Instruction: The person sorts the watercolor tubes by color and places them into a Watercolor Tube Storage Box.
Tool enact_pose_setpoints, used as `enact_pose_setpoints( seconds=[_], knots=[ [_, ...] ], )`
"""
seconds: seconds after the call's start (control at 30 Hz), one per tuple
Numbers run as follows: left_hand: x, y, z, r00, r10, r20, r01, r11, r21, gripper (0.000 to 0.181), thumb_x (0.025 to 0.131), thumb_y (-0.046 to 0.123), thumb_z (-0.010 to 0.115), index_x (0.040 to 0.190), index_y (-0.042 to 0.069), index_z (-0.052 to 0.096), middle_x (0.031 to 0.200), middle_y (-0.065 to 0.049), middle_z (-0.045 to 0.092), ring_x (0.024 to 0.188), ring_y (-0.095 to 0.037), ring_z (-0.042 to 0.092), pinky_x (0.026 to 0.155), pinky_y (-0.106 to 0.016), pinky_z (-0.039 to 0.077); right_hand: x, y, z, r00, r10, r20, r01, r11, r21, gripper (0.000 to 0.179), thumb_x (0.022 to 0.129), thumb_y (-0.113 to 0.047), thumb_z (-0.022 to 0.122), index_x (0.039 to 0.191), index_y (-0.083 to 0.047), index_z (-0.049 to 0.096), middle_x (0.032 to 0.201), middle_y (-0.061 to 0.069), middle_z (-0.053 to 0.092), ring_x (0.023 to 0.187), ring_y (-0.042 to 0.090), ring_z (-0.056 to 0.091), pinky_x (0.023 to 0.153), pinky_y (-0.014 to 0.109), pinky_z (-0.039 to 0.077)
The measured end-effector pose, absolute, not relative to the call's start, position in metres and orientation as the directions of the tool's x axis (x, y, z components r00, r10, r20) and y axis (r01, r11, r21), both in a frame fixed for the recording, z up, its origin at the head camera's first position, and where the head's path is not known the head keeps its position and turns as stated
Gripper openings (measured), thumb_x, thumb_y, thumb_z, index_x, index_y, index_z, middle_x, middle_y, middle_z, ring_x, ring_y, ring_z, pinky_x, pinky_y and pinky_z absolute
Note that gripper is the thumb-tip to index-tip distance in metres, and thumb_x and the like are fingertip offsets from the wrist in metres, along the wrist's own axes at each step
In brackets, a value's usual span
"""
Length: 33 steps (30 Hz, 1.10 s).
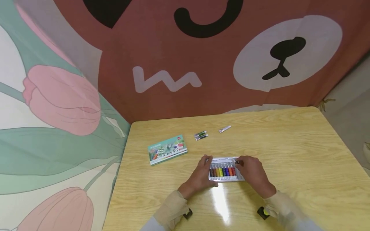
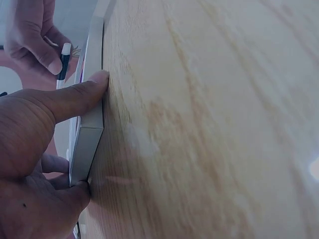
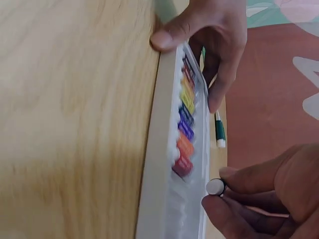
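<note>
A white plastic tray point(image 1: 228, 181) lies on the wooden table with a row of several coloured paint tubes point(image 1: 222, 171) in its slots, from brown through yellow and blue to red. My left hand point(image 1: 200, 175) grips the tray's left end, thumb on the near side and fingers on the far side. Over the right end, my right hand point(image 1: 255, 173) pinches a small paint tube point(image 2: 64, 62) with a black band and a white cap between thumb and forefinger. In the right wrist view, the slots beside the red tube point(image 3: 183, 166) hold no tube.
A teal paint box point(image 1: 167, 150) with a printed picture lies at the left of the table point(image 1: 303, 154). Behind the tray are a green tube point(image 1: 200, 134) and a dark tube point(image 1: 201, 137) side by side, and a whitish tube point(image 1: 224, 129) further right. Printed curtains point(image 1: 162, 106) border the table's back and left.
</note>
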<state>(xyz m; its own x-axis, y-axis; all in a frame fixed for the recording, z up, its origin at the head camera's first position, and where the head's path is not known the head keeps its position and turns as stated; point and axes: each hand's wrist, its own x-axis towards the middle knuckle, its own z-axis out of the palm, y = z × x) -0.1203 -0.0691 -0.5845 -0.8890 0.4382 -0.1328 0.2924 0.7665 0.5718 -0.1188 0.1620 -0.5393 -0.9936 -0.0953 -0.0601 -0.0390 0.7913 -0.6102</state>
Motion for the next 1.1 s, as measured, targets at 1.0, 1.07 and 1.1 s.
enact_pose_setpoints(
  seconds=[1.0, 1.07, 1.1],
  knots=[
    [-0.119, -0.069, -0.583, -0.887, 0.435, -0.153, 0.282, 0.773, 0.568, 0.118, 0.071, 0.030, 0.095, 0.162, 0.005, 0.024, 0.162, -0.012, 0.029, 0.150, -0.028, 0.036, 0.117, -0.035, 0.044, -0.101, 0.150, -0.554, -0.996, -0.090, 0.003, -0.078, 0.842, -0.533, 0.007, 0.086, 0.001, 0.073, 0.090, 0.002, 0.079, 0.085, 0.016, 0.076, 0.081, 0.033, 0.073, 0.068, 0.049, 0.058],
    [-0.120, -0.069, -0.584, -0.887, 0.435, -0.153, 0.281, 0.774, 0.567, 0.118, 0.071, 0.030, 0.095, 0.162, 0.005, 0.024, 0.162, -0.012, 0.029, 0.150, -0.027, 0.036, 0.117, -0.034, 0.043, -0.100, 0.149, -0.553, -0.994, -0.112, 0.016, -0.105, 0.853, -0.510, 0.009, 0.084, 0.003, 0.072, 0.088, 0.001, 0.079, 0.081, 0.015, 0.075, 0.077, 0.032, 0.072, 0.064, 0.047, 0.057],
    [-0.120, -0.069, -0.584, -0.888, 0.435, -0.149, 0.284, 0.774, 0.566, 0.119, 0.071, 0.030, 0.096, 0.162, 0.004, 0.025, 0.162, -0.012, 0.030, 0.150, -0.028, 0.036, 0.117, -0.034, 0.043, -0.100, 0.149, -0.552, -0.992, -0.124, 0.025, -0.120, 0.857, -0.502, 0.011, 0.082, 0.005, 0.070, 0.087, 0.000, 0.079, 0.079, 0.014, 0.074, 0.074, 0.031, 0.071, 0.062, 0.046, 0.056]
  ],
)
